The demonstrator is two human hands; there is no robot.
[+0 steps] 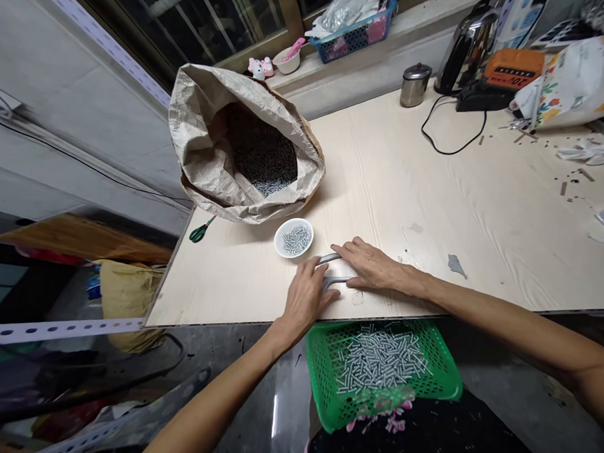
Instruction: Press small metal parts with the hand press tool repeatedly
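Over the front part of the table, my left hand (304, 290) and my right hand (373, 264) face each other. Between them run two slim grey metal bars (336, 279), one above the other. The fingers of both hands close on their ends; I cannot tell whether the bars join into one piece. Just beyond my left hand stands a small white bowl (278, 244) of short silvery metal pins. Below the table edge, at my lap, a green plastic basket (324, 404) holds a heap of similar pins.
An open woven sack (200, 142) with many metal pieces leans at the back left, near green-handled scissors (199, 233). A metal canister (415, 86), a kettle (467, 50), an orange device (514, 67) and a flowered bag (581, 82) stand at the back right.
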